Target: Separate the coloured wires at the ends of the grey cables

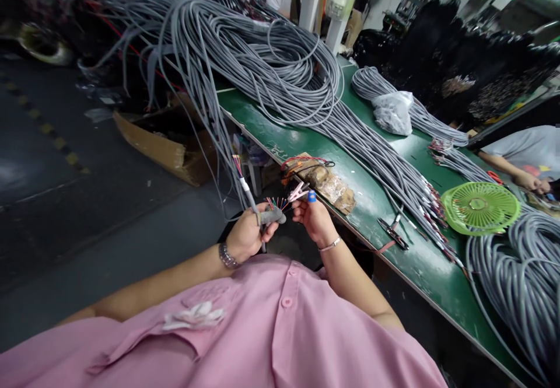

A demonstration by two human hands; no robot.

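Observation:
My left hand [249, 233] is closed around a grey cable [251, 198], and a grey cover sits on its thumb. One cable end with coloured wires [237, 165] and a white sleeve sticks up above the hand. A fan of thin, bare-ended coloured wires [276, 203] spreads out by the thumb, pointing toward my right hand [315, 219]. That hand has its fingers pinched together, with a blue cover [312, 196] on one finger. Beside its fingertips are pale pink, narrow pieces [298, 192], too small to name; what the fingers hold is hidden.
Long bundles of grey cable [262, 55] lie over the green table [280, 137]. At its edge is a taped cardboard-like block [328, 184]. A green fan [481, 207] and a plastic bag [394, 112] stand right. A cardboard box [153, 149] is on the floor; a co-worker's hands [534, 184] show far right.

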